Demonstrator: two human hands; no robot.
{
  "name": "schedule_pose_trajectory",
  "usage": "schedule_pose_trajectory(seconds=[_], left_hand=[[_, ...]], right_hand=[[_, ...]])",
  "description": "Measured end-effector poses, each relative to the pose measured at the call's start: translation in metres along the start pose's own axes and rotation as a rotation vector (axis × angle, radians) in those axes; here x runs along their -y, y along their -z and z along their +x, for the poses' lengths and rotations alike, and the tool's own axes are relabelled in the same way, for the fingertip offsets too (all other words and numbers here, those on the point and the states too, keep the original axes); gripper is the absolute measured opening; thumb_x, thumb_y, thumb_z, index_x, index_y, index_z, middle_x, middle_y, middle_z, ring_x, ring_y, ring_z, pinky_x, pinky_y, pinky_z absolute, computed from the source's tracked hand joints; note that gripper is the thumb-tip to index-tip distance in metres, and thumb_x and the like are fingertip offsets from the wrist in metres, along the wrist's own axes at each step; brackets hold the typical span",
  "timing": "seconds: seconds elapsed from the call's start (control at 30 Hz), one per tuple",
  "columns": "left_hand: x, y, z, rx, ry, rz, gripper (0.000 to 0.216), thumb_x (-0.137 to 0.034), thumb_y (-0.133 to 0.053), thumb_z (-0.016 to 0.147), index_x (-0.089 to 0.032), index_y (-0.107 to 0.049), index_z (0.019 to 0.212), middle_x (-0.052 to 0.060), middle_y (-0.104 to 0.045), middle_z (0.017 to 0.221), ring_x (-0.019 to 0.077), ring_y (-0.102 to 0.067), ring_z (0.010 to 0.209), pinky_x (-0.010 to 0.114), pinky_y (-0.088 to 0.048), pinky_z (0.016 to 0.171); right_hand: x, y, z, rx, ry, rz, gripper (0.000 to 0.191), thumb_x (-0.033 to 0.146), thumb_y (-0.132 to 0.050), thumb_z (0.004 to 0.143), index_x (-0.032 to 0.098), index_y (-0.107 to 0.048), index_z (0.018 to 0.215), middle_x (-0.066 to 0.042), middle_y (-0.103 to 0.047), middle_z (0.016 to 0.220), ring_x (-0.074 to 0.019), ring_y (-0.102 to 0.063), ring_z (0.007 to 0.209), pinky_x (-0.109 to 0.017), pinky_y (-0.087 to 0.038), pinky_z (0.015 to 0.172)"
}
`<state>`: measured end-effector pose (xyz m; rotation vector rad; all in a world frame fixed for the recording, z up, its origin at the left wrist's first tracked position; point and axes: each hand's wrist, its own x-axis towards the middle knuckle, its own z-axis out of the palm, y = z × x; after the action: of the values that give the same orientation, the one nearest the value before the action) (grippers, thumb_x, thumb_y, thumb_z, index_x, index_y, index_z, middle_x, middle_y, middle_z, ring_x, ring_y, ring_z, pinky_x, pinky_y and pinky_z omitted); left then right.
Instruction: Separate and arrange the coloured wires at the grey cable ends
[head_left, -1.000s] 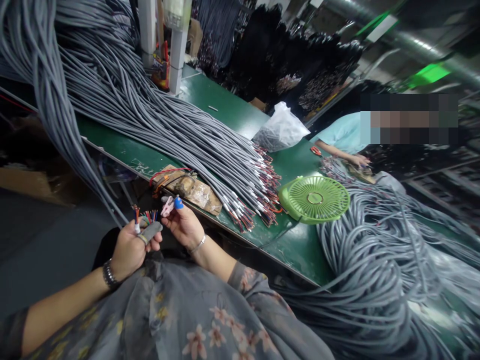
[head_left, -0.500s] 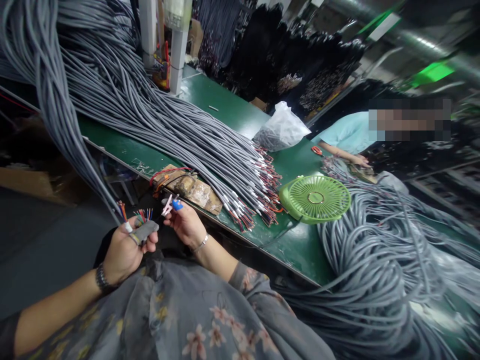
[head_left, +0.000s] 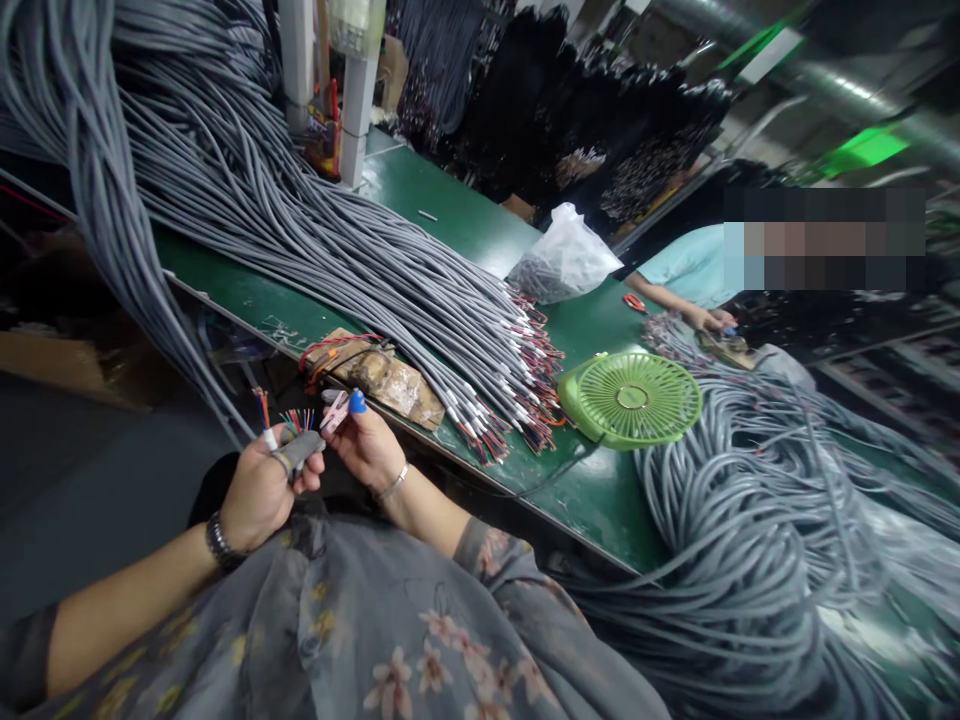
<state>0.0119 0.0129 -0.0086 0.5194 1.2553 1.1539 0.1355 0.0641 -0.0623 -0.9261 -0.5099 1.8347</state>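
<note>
My left hand point(head_left: 259, 490) is closed around a grey cable point(head_left: 226, 408) near its end. Orange, blue and other thin coloured wires point(head_left: 260, 406) stick up past a white band there, and a second fan of thin wires point(head_left: 300, 418) rises beside the thumb. A grey cover point(head_left: 301, 450) wraps that thumb. Just to the right, my right hand point(head_left: 369, 450) pinches a small pale pink clip-like tool point(head_left: 336, 411), its tip close to the left thumb. Blue tape or a blue cap point(head_left: 357, 401) covers my right thumb tip.
Many grey cables point(head_left: 360, 250) with bared ends lie across the green table point(head_left: 450, 215). Along its near edge sit a taped block point(head_left: 397, 380) and a green fan point(head_left: 630, 398). Behind are a plastic bag point(head_left: 566, 255) and a co-worker's arm point(head_left: 667, 297); coiled cables point(head_left: 750, 500) fill the right.
My left hand has shifted right and slightly up with the cable, closer to the right hand. The pink tool has turned and is nearer the left thumb. The co-worker's hands moved a little.
</note>
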Motion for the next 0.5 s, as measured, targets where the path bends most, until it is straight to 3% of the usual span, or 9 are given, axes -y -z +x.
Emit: schedule_pose_trajectory(seconds=[0.27,0.5], left_hand=[[0.005,0.009,-0.001,0.009,0.021,0.015,0.031,-0.036,-0.084,0.044,-0.019,-0.064,0.059,-0.002,-0.065,0.045,0.0098,-0.053,0.036,0.019,-0.035,0.038],[0.015,0.024,-0.002,0.038,-0.024,0.039,0.033,-0.038,-0.089,0.047,-0.019,-0.066,0.061,-0.001,-0.068,0.049,0.0113,-0.056,0.039,0.021,-0.037,0.041]], right_hand=[[0.003,0.000,-0.006,-0.005,-0.099,0.050,0.044,0.063,-0.071,0.093,0.020,-0.070,0.084,-0.002,-0.071,0.078,-0.0161,-0.065,0.075,-0.027,-0.054,0.070],[0.010,0.012,-0.013,-0.065,-0.174,0.141,0.047,0.062,-0.063,0.098,0.020,-0.064,0.078,-0.003,-0.071,0.077,-0.0146,-0.061,0.068,-0.025,-0.053,0.066]])
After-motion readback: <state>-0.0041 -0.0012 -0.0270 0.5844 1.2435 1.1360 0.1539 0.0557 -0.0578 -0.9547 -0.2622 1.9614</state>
